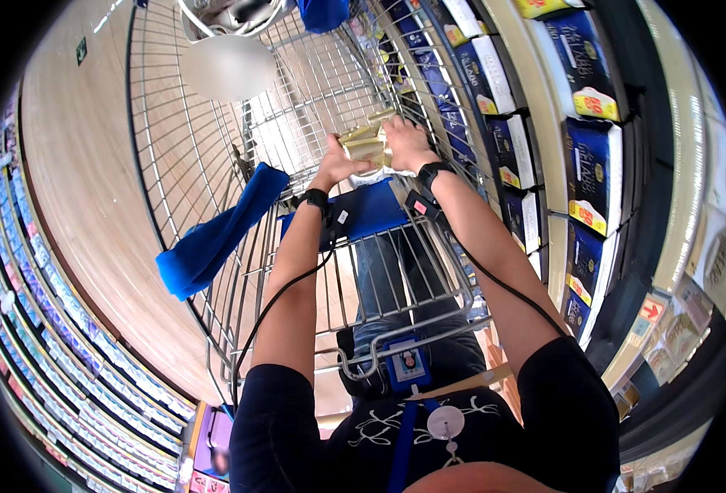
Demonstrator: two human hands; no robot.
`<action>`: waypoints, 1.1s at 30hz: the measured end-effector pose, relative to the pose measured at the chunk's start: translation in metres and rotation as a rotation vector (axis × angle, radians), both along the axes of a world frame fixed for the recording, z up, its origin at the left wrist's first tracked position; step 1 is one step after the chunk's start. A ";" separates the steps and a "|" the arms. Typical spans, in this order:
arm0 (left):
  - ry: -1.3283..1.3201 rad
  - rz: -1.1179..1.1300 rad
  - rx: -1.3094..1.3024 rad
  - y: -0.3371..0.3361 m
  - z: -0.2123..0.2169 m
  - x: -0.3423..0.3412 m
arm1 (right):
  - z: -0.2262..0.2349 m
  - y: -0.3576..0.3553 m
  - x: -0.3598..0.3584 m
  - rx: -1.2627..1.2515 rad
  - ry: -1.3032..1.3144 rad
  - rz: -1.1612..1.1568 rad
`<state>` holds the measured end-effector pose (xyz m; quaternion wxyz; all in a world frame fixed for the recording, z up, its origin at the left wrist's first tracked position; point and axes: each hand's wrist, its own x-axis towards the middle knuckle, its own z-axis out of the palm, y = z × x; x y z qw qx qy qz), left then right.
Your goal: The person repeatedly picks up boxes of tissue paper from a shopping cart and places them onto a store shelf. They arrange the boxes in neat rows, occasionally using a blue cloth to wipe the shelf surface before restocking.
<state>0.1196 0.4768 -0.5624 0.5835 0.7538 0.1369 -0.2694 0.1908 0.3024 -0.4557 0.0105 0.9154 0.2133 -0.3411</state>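
Note:
A wire shopping cart point(153, 123) stands before me, and both my arms reach into it. Between my hands is a shiny gold package point(368, 150), with a whitish part at its lower edge. My left hand point(340, 162) grips its left side, thumb toward the package. My right hand point(410, 145) is curled over its right side, the fingers on top. More gold wrapping shows just beyond the hands; I cannot tell if it is one package or several. Below them lies the cart's blue plastic flap point(371, 209). Black bands with cables circle both wrists.
A blue cloth strip point(223, 234) hangs over the cart's left side. At the cart's far end are a white bag-like thing point(240, 16) and a blurred round patch. Shelves of dark blue boxes point(589, 168) run close along the right. Another stocked shelf point(59, 329) curves along the left.

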 end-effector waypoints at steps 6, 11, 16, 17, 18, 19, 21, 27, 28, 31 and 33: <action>-0.075 0.012 -0.173 0.038 0.143 0.020 | 0.109 0.011 0.002 0.234 -0.114 -0.058; -0.203 0.024 -0.293 0.050 0.317 -0.002 | 0.270 -0.017 -0.011 0.469 -0.273 0.038; -0.272 0.102 -0.520 0.045 0.423 -0.074 | 0.407 -0.120 -0.089 0.923 -0.331 -0.226; -0.241 0.112 -0.629 0.044 0.421 -0.090 | 0.412 -0.147 -0.109 1.001 -0.302 -0.305; -0.204 0.118 -0.737 0.040 0.420 -0.101 | 0.416 -0.172 -0.131 1.080 -0.278 -0.385; -0.199 0.041 -0.836 0.021 0.430 -0.111 | 0.419 -0.193 -0.155 1.188 -0.272 -0.423; -0.203 -0.116 -0.887 -0.010 0.441 -0.123 | 0.433 -0.233 -0.202 1.146 -0.259 -0.467; -0.041 -0.773 -0.671 -0.182 0.528 -0.149 | 0.455 -0.323 -0.305 1.240 -0.199 -0.573; -0.011 -0.828 -0.696 -0.199 0.520 -0.153 | 0.457 -0.336 -0.321 1.317 -0.197 -0.576; 0.053 -0.932 -0.739 -0.245 0.503 -0.167 | 0.458 -0.367 -0.358 1.428 -0.235 -0.705; 0.073 -0.939 -0.728 -0.280 0.510 -0.185 | 0.453 -0.385 -0.376 1.451 -0.329 -0.736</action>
